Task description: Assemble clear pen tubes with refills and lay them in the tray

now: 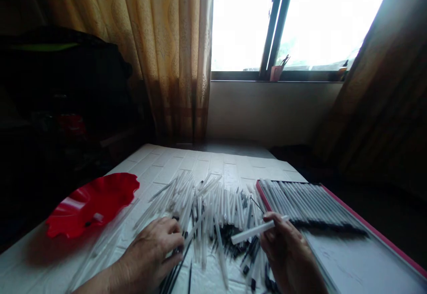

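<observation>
My right hand (288,254) pinches a translucent white pen barrel (253,231), which slants down to the left. A thin dark rod (256,204) juts up beside its fingertips. My left hand (156,249) rests at the near left of the pile, fingers curled together; what they hold, if anything, is hidden. Dark slim rods (176,269) lie right below its fingertips. Between the hands spreads a loose pile of clear pen barrels (227,205), with small black pen parts (230,236) heaped at its near side.
To the right, a red-edged tray (405,258) bears a row of pens (300,200) with black ends. A red wavy-rimmed bowl (93,200) sits at the left with small bits inside. Clear plastic (103,249) lies near it on the white brick-patterned table (247,169).
</observation>
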`<state>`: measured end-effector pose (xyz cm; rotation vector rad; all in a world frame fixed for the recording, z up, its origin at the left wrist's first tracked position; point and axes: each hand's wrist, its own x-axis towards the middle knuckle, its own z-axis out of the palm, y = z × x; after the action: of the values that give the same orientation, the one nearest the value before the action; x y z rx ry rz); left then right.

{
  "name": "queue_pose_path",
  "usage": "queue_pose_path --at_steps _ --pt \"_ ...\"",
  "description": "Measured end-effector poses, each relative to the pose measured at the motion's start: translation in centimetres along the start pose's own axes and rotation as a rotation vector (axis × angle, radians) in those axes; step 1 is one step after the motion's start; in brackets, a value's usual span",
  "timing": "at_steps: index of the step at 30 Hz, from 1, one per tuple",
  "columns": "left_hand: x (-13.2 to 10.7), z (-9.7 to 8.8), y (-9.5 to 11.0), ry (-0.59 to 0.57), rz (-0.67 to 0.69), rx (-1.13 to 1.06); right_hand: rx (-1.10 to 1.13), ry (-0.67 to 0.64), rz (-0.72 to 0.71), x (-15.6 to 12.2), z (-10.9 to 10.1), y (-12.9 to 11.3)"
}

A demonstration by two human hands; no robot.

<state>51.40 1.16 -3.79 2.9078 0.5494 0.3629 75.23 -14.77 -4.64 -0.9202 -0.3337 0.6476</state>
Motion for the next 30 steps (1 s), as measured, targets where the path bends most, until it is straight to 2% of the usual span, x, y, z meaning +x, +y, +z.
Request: queue_pose_path --at_steps 5,9,12,14,17,21,23,26,30 --pt "-1.5 -0.6 2.1 -0.081 -0.170 0.097 -0.025 -0.100 0.068 -0.8 -0.1 0.2" --pt "-1.3 0.1 4.2 -0.115 -0.275 0.231 0.024 -0.075 0.169 -1.5 0.7 0.3" --pt "-0.8 1.0 4.9 -0.156 -0.293 0.305 0.052 -0.063 0.138 -1.8 1.2 0.4" --pt "-1.0 1.9 4.5 -0.139 -0.275 0.343 0.023 -0.069 0.099 -1.7 1.3 0.6" --pt "-1.9 3.5 2.8 -0.132 -0.238 0.365 -0.041 -0.083 0.067 -1.2 1.0 1.1" --pt "-2.8 4.7 1.1 -0.199 -0.272 0.408 -0.103 -0.082 0.042 -0.5 0.7 1.8" --pt "-2.9 4.2 1.5 -0.200 -0.317 0.397 -0.132 -0.083 0.039 -0.4 0.6 2.0" --pt "-2.9 2.5 2.8 -0.150 -0.370 0.357 -0.148 -0.093 0.052 -0.5 0.7 2.3" --pt "-3.6 1.1 3.7 -0.041 -0.245 0.271 -0.120 -0.088 0.092 -0.7 0.9 2.5"
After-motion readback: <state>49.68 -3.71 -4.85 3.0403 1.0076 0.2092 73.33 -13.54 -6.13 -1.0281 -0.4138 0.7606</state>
